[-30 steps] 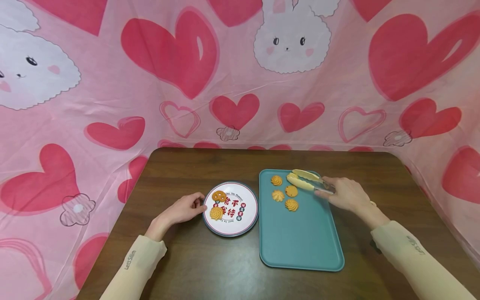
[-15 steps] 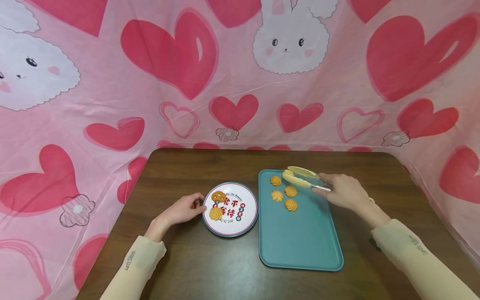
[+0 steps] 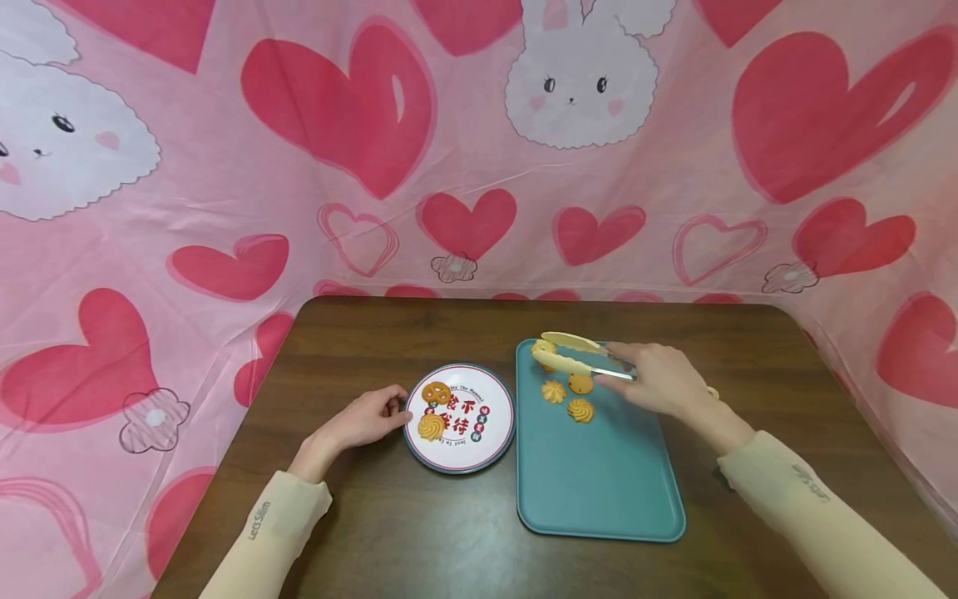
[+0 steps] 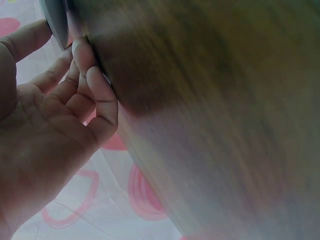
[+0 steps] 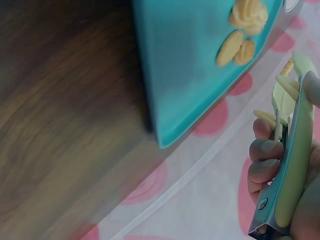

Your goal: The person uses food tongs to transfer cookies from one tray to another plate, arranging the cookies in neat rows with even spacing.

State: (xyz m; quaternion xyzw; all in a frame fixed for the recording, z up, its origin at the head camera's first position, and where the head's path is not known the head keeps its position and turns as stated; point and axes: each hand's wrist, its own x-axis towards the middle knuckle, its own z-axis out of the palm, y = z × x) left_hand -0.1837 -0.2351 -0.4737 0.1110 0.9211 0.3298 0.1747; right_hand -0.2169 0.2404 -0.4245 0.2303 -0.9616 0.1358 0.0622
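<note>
My left hand [image 3: 374,413] holds the left rim of a round white plate [image 3: 467,456] printed with red characters, its thumb and fingers at the edge. The left wrist view shows only a slice of that plate [image 4: 57,22] by the thumb. On it lie a pretzel-shaped cookie [image 3: 437,393] and a swirled cookie [image 3: 431,427]. My right hand [image 3: 659,378] grips cream-tipped metal tongs [image 3: 565,363]. Between the tips is a cookie [image 3: 542,347], over the back left corner of the teal tray [image 3: 599,474]. The tongs partly hide another cookie there.
On the tray lie a flower-shaped cookie [image 3: 554,392], a round dotted cookie [image 3: 580,383] and a swirled cookie [image 3: 580,410]. Plate and tray stand side by side on a dark wooden table [image 3: 359,507]. Pink heart-patterned cloth [image 3: 479,158] hangs behind and along the sides.
My right hand has carried the tongs and the cookie leftward across the back of the tray, now overlapping the corner cookie. The left hand and plate have stayed put.
</note>
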